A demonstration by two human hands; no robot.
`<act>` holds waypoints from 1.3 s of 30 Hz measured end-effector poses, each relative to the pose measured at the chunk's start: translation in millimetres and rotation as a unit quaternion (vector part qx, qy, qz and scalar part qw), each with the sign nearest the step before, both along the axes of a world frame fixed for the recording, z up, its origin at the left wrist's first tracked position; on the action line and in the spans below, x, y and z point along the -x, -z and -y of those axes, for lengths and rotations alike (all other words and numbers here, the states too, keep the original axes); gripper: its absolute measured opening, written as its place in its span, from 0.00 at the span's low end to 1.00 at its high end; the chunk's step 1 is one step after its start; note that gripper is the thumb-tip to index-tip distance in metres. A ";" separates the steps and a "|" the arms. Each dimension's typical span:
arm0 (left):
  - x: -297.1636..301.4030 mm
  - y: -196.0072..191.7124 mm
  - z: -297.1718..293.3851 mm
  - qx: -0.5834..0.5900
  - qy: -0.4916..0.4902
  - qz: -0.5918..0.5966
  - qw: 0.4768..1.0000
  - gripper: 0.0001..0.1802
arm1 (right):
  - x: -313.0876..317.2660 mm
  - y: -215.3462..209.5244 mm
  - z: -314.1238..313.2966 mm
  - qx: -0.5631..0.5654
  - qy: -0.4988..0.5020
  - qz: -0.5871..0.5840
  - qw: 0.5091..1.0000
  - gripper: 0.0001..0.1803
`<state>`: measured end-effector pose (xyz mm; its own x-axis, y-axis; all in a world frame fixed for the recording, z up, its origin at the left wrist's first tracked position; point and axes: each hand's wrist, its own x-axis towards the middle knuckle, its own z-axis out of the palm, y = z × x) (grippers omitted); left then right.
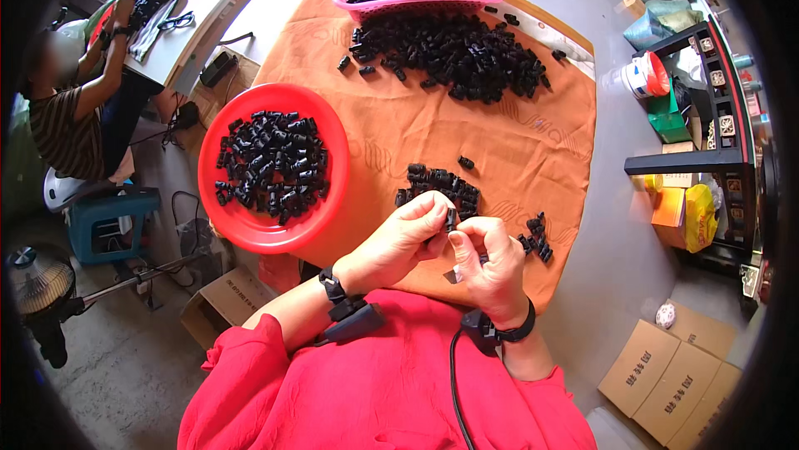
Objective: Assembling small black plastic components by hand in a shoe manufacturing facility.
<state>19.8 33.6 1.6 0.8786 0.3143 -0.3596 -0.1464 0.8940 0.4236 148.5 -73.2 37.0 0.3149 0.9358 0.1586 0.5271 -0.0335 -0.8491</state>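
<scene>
- Left hand point(398, 242): fingers pinched on small black part point(450, 219).
- Right hand point(489, 265): fingers gripping same part.
- Red bowl point(218, 138), pink basket point(416, 2): black parts; orange-clothed tabletop point(399, 126).

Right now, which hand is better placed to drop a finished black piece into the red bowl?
Probably the left hand: the red bowl lies on its side. Both hands pinch the small black part; the right hand would have to cross over.
</scene>
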 end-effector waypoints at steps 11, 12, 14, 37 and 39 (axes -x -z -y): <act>4.5 11.7 4.4 -0.087 0.040 0.004 0.995 0.13 | 6.8 -7.8 -5.1 0.063 0.056 -0.139 0.987 0.09; 4.5 10.6 4.6 -0.077 0.048 0.011 0.996 0.14 | 7.0 -7.5 -4.9 0.051 0.059 -0.143 0.987 0.07; 4.6 12.8 7.3 -0.063 0.041 0.019 0.997 0.14 | 7.7 -7.3 -4.7 0.038 0.062 -0.149 0.986 0.06; 1.7 14.4 11.6 0.005 0.021 0.025 0.999 0.19 | 10.1 -7.9 -7.3 0.063 0.064 -0.161 0.983 0.08; 1.1 15.1 13.5 -0.016 0.018 0.013 1.000 0.17 | 8.8 -9.7 -6.5 0.066 0.059 -0.155 0.984 0.07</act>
